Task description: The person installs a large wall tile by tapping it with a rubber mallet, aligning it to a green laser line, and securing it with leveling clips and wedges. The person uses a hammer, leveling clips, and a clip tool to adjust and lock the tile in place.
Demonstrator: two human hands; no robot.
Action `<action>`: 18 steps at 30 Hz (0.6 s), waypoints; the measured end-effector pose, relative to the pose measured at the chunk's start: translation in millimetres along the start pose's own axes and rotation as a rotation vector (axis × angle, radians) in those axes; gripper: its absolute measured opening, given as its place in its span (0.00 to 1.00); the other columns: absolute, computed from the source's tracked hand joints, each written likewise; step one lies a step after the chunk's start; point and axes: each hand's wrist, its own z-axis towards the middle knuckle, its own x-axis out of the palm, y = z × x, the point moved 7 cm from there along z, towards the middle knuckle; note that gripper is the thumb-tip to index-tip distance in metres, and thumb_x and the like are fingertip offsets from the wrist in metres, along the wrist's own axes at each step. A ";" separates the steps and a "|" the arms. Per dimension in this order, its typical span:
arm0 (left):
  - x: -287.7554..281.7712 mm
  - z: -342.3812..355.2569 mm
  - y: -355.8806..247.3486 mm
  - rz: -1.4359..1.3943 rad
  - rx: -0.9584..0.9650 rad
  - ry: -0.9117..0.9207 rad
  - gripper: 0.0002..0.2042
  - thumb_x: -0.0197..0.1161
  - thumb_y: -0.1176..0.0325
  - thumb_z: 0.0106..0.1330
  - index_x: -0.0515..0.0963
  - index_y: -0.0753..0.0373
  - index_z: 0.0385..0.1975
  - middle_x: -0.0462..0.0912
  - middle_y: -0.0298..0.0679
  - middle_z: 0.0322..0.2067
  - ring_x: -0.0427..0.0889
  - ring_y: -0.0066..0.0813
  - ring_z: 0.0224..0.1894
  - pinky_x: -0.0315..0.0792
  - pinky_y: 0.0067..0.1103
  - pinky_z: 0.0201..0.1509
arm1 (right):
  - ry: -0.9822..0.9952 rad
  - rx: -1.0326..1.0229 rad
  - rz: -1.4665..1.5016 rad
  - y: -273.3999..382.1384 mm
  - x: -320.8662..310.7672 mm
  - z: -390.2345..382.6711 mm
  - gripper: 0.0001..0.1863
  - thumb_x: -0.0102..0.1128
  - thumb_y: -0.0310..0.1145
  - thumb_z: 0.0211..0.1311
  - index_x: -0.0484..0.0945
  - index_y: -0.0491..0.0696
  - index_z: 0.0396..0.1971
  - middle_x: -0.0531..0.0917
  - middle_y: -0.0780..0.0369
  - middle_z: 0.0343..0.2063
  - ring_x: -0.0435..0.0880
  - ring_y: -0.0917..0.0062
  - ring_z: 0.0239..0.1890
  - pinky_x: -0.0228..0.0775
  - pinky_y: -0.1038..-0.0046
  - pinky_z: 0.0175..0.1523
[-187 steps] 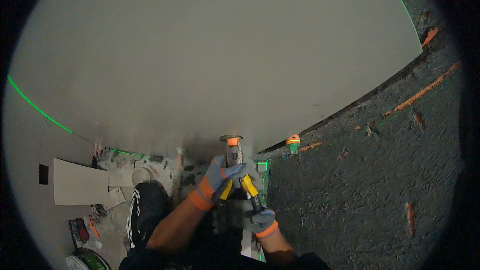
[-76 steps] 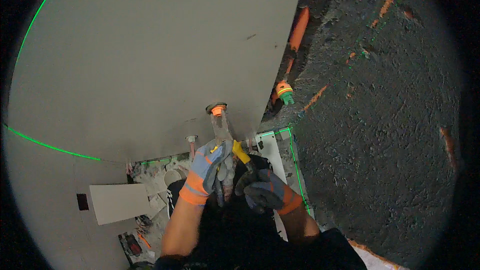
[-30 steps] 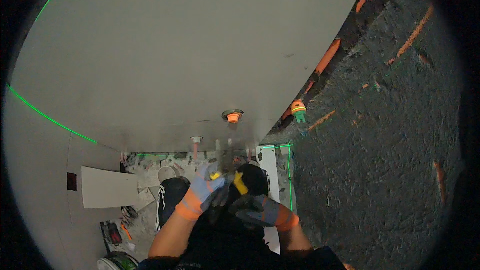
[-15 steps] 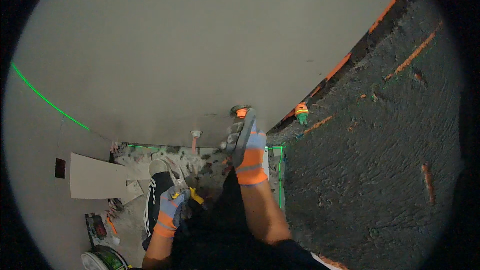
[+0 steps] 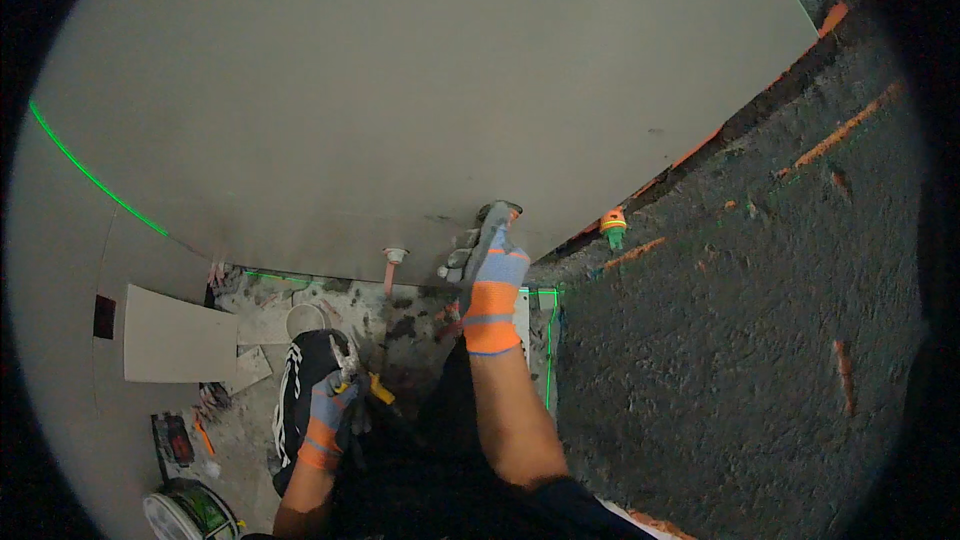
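Observation:
My right hand (image 5: 490, 255), in a grey, blue and orange work glove, reaches up to a round hole (image 5: 500, 208) in the large grey wall panel. One finger lies over the orange fitting (image 5: 515, 212) in that hole and covers most of it; the other fingers are apart, off to the left. Lower down, my left hand (image 5: 330, 408), gloved alike, is closed around a pliers-like tool (image 5: 345, 355) with metal jaws and yellow on its handle. Beside it is a yellow piece (image 5: 381, 389); I cannot tell whether it belongs to the same tool.
A white-rimmed pipe outlet (image 5: 396, 256) sticks out of the panel. On the right, a rough dark wall (image 5: 700, 360) holds an orange and green fitting (image 5: 613, 228). The dusty floor carries a white bucket (image 5: 305, 319), a cut panel piece (image 5: 180, 340) and a round tub (image 5: 190, 512).
My right hand has shifted up slightly and now covers most of the orange fitting. My left hand has raised the tool, so its metal jaws show. The view has turned a little.

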 end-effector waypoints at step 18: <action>20.2 -10.0 -22.7 0.028 -0.010 -0.002 0.07 0.58 0.75 0.52 0.73 0.67 0.30 0.75 0.36 0.23 0.73 0.23 0.22 0.67 0.18 0.24 | -0.149 -0.817 -1.141 22.9 -20.1 12.9 0.15 0.55 0.42 0.47 0.74 0.44 0.19 0.75 0.57 0.13 0.73 0.65 0.17 0.63 0.68 0.25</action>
